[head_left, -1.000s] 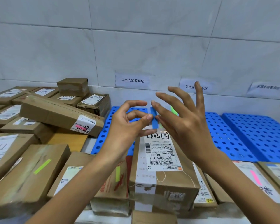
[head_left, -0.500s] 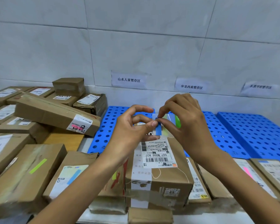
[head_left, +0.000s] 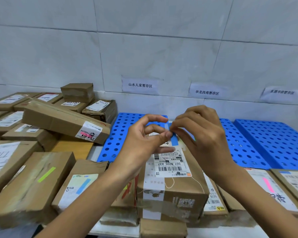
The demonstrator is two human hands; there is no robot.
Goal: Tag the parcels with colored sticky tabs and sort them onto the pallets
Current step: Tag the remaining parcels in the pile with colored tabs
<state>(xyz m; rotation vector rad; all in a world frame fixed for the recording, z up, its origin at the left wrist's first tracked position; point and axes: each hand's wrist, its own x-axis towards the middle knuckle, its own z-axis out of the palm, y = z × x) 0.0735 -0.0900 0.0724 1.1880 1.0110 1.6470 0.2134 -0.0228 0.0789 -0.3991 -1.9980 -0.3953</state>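
A brown parcel (head_left: 172,191) with a white shipping label stands in the middle, just below my hands. Above it my left hand (head_left: 141,143) and my right hand (head_left: 201,134) meet at a blue sticky tab (head_left: 173,138). My left thumb and forefinger pinch the tab's upper part, and my right fingertips pinch it from the other side. A bit of green tab shows behind my right hand. Three blue perforated pallets (head_left: 258,143) lie behind, along the wall.
Many tagged and untagged cardboard parcels are piled at the left (head_left: 31,179) and lie at the right (head_left: 272,188). Three paper signs (head_left: 140,85) hang on the tiled wall above the pallets. A long box (head_left: 62,120) lies tilted across the left pile.
My right hand has closed from spread fingers onto the blue tab that my left hand holds. Both hands stay together over the middle parcel.
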